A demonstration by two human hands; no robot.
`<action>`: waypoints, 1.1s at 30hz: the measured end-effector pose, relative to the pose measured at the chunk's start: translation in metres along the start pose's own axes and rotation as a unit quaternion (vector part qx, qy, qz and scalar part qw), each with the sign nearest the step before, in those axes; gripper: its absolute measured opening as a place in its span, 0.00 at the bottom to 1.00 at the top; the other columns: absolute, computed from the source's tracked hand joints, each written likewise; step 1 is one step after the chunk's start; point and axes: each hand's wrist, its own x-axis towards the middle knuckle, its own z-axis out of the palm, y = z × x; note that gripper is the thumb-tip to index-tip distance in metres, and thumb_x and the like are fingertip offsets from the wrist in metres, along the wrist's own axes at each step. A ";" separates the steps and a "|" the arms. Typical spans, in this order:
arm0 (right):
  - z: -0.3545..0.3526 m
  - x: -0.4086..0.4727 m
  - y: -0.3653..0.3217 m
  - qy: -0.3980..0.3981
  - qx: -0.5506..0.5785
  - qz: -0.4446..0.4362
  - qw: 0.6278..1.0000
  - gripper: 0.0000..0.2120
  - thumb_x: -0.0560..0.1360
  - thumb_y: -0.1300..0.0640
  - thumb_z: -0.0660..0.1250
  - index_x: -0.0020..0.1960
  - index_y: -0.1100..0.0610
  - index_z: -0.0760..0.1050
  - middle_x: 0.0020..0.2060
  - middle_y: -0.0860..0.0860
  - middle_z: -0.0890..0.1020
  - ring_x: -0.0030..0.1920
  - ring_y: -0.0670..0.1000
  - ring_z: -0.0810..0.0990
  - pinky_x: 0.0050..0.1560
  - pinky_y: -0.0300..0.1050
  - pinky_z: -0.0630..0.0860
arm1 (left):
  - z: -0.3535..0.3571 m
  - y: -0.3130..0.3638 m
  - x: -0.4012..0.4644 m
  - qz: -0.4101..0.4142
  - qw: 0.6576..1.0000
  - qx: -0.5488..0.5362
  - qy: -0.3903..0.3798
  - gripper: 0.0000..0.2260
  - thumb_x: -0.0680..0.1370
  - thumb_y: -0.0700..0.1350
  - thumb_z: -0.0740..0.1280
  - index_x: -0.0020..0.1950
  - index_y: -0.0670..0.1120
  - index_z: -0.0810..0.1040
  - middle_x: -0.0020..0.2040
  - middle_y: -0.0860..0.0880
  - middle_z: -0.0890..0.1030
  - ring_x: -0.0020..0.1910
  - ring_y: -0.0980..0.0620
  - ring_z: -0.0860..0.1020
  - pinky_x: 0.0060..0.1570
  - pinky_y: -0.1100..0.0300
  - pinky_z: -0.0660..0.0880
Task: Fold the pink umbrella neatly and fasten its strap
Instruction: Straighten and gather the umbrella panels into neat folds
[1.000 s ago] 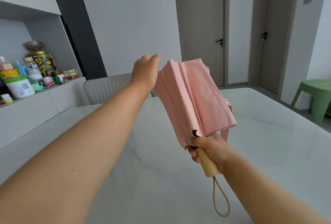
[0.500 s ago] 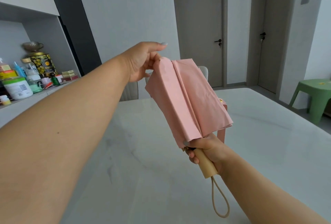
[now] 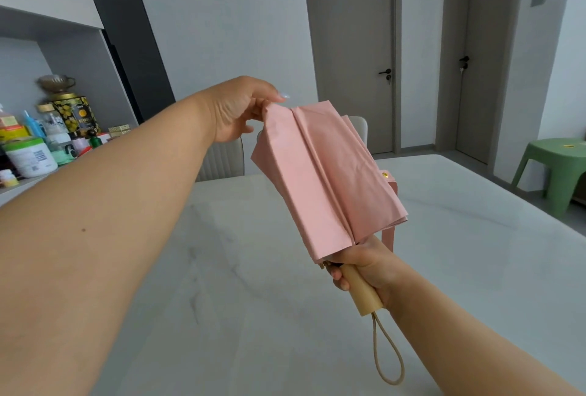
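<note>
— One pink umbrella [image 3: 326,180], centre of frame, held tilted above the white marbled worktop [image 3: 475,253]. Canopy collapsed, flat pleats running from the far top end down to the handle.

— Grips?

— Right hand [image 3: 364,264] curled round the pale wooden handle [image 3: 361,291], lower centre-right. Left hand [image 3: 241,108] upper centre, fingertips pinching the top left corner of the pink fabric.

— Strap?

— Pink strap [image 3: 389,234] hangs loose off the right edge of the folds; a gold snap [image 3: 385,174] shows there, unfastened. Beige cord loop [image 3: 388,354] dangles from the handle end.

— Surroundings?

— Pale chair [image 3: 222,159] behind the worktop's far edge. Shelf at left with jars and tins [image 3: 50,139]. Green stool [image 3: 558,167] far right. Two grey doors [image 3: 352,47] in the background.
</note>
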 end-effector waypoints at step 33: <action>-0.002 0.000 0.001 -0.031 0.051 0.009 0.998 0.12 0.61 0.66 0.71 0.43 0.65 0.76 0.28 0.56 0.77 0.23 0.49 0.72 0.21 0.38 0.70 | -0.010 -0.005 0.001 -0.034 0.976 -0.210 -0.040 0.20 0.78 0.53 0.61 0.31 0.42 0.75 0.31 0.46 0.77 0.30 0.48 0.78 0.34 0.59 0.78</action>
